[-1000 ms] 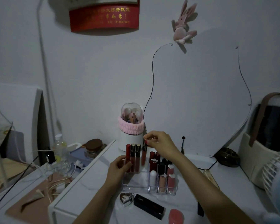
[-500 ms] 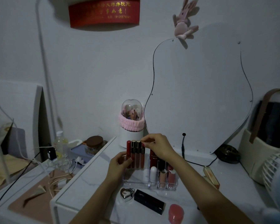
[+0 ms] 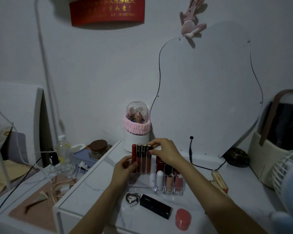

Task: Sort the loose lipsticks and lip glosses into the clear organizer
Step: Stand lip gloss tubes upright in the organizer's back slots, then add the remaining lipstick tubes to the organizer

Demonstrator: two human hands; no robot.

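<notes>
The clear organizer [image 3: 142, 186] stands on the white table [image 3: 95, 190]. Several tall lip glosses [image 3: 141, 158] stand upright in a row in its back left part. Short lipsticks [image 3: 169, 180] fill the small compartments on its right. My right hand [image 3: 164, 152] pinches the cap of the rightmost lip gloss [image 3: 149, 159] in the row. My left hand [image 3: 123, 169] rests against the organizer's left side, its fingers touching the lower part of the leftmost tubes. In front of the organizer lies a black lipstick box [image 3: 156, 206].
A heart-shaped silver compact [image 3: 132, 198] and a pink round case [image 3: 183, 219] lie near the front edge. A domed brush holder [image 3: 137, 125] and a wavy mirror [image 3: 208, 98] stand behind. Two boxed items [image 3: 219, 179] lie right. A fan [image 3: 287, 173] is far right.
My right hand has lowered the lip gloss into the row, where it stands level with the others. The view has shifted slightly downward. My left hand has stayed at the organizer.
</notes>
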